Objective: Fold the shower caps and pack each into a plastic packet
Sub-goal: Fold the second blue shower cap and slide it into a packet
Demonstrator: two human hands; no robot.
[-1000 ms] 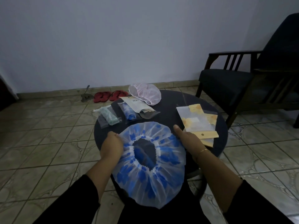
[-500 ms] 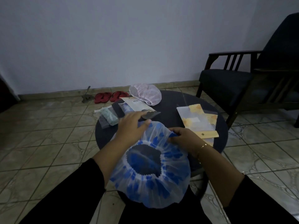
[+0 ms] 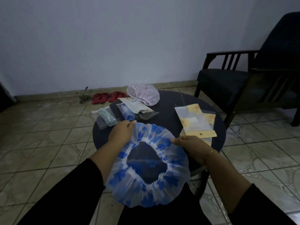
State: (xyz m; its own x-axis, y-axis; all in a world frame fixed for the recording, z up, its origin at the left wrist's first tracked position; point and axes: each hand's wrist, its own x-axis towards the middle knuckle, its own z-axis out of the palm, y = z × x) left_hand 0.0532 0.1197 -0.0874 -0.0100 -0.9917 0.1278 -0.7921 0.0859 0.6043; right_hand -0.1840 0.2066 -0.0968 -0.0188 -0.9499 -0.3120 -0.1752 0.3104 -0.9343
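Two hands hold one blue-and-white shower cap [image 3: 146, 174] spread open over the near edge of a round dark table [image 3: 168, 114], its elastic opening facing up. The left hand [image 3: 121, 133] pinches the far left rim of the cap between thumb and curled fingers. Just beyond that hand, further left, lies a clear packet with a folded green cap [image 3: 107, 118] inside, and beside it a clear packet with a folded blue cap [image 3: 127, 112]. A white paper pouch [image 3: 135, 105] overlaps them, and past it, at the far edge of the table, sits a loose pink shower cap [image 3: 143, 94]. On the floor beyond the left hand lie red slippers [image 3: 108, 97] near the wall. The right hand [image 3: 190, 144] grips the right rim of the cap, thumb on top, fingers curled under the plastic; a thin bracelet [image 3: 211, 151] circles its wrist. Touching the far side of that hand is a stack of empty packets with yellow print [image 3: 194, 122]. Well off to the right stands a dark armchair [image 3: 243, 78].
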